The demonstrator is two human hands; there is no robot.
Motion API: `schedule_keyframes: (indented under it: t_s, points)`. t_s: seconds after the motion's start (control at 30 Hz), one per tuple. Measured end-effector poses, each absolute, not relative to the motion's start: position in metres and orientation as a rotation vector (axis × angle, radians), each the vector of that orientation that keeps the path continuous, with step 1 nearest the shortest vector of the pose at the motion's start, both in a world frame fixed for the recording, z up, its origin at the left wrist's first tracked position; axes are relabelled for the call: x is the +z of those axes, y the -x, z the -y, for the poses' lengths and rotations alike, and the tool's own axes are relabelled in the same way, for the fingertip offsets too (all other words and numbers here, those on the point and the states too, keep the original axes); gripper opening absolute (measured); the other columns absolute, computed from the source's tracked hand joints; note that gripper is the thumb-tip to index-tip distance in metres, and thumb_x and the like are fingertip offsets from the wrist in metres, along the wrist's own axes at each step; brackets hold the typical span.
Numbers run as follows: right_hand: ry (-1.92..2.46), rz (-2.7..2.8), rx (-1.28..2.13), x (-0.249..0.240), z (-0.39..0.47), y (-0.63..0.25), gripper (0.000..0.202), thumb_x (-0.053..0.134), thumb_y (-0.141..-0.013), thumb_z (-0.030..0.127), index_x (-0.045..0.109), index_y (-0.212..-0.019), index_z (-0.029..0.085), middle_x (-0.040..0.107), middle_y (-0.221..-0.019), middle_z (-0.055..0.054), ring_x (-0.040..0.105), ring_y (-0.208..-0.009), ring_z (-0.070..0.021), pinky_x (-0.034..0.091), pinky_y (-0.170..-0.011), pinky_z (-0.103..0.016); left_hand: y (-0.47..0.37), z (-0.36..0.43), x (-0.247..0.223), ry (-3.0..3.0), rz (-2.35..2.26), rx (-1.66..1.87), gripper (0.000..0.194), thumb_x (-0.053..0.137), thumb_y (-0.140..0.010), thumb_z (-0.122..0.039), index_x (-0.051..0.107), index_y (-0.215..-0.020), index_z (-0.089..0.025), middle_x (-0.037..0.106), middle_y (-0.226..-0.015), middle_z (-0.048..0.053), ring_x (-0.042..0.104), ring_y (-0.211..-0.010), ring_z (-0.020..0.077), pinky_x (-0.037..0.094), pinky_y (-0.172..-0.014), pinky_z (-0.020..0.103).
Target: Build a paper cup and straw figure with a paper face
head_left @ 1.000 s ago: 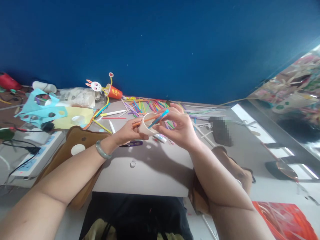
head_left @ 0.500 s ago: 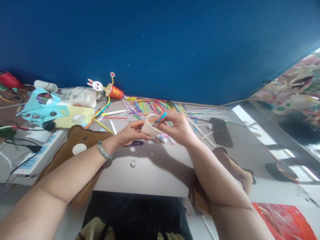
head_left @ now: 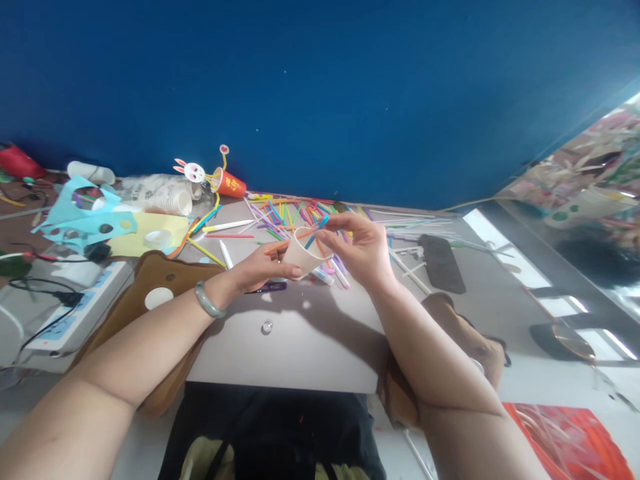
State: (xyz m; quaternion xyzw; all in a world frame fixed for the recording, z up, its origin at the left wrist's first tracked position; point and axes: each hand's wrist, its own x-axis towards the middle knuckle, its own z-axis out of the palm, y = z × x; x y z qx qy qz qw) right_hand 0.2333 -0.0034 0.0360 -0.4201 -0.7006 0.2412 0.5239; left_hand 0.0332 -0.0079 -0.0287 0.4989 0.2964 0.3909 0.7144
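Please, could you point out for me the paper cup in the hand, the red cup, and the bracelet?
Paper cup (head_left: 299,261): head view, on its outer side.
Red cup (head_left: 234,184): head view, on its side wall.
Bracelet (head_left: 205,301): head view, on its band.

The white cup (head_left: 301,265) looks like smooth, matt paper; the red cup (head_left: 233,185) by the tabletop's (head_left: 300,360) far edge looks like printed paper. The tabletop is smooth, with a faint sheen. The drinking straws (head_left: 285,215) look plastic. The bangle (head_left: 209,301) is polished and glossy, the brown pouch (head_left: 165,283) soft, matt cloth.
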Motion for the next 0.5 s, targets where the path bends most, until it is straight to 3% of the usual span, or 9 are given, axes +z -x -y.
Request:
schedule_keyframes:
  t_s: [0.17, 0.33, 0.5]
  points:
    - [1.019, 1.689, 0.567, 0.037, 0.002, -0.237, 0.014, 0.077, -0.078, 0.034, 0.073, -0.079, 0.02, 0.075, -0.084, -0.003, 0.069, -0.084, -0.02, 0.052, -0.084, -0.037, -0.026, 0.008, -0.023, -1.093, -0.502, 0.676, 0.069, 0.083, -0.071, -0.032, 0.059, -0.136, -0.022, 0.068, -0.121, 0.016, 0.067, -0.108, 0.0294, 0.056, -0.085, 0.038]
    - [1.007, 1.707, 0.738, 0.04, 0.0, -0.242, 0.018, 0.077, -0.079, 0.037, 0.072, -0.082, 0.019, 0.074, -0.082, -0.002, 0.068, -0.079, -0.0176, 0.052, -0.077, -0.033, -0.009, 0.004, -0.01, -1.122, -0.304, 0.447, 0.09, 0.084, -0.059, -0.051, 0.056, -0.138, -0.017, 0.063, -0.13, 0.021, 0.061, -0.118, 0.0405, 0.057, -0.087, 0.049]
    - [0.961, 1.831, 0.76, 0.037, 0.002, -0.236, 0.016, 0.074, -0.079, 0.034, 0.07, -0.079, 0.019, 0.073, -0.081, -0.003, 0.067, -0.078, -0.0171, 0.052, -0.077, -0.033, -0.009, 0.001, -0.013, -1.225, -0.345, 0.445, 0.072, 0.084, -0.065, -0.045, 0.061, -0.127, -0.017, 0.068, -0.107, 0.014, 0.064, -0.102, 0.0302, 0.055, -0.084, 0.041]
